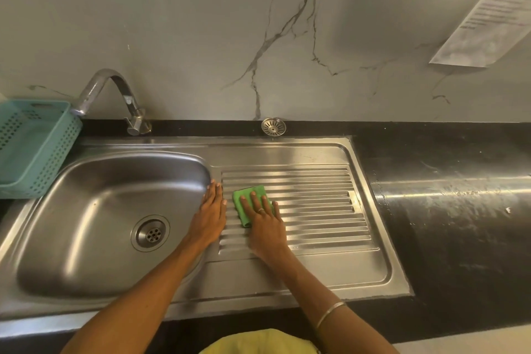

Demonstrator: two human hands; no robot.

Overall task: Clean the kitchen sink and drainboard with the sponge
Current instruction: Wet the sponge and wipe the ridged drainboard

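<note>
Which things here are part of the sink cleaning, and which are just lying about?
Part of the job:
sponge under right hand
drainboard
sink
left hand resting flat at sink's edge

Just lying about:
basket
strainer on the counter ledge
paper on the wall

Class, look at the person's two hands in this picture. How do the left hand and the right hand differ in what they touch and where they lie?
The right hand presses flat on the green sponge; the left hand touches bare steel. The right hand lies on the ridged drainboard; the left hand rests on the strip beside the sink. The right hand wears a ring, the left none visible. Both lie palm down, fingers straight.
</note>
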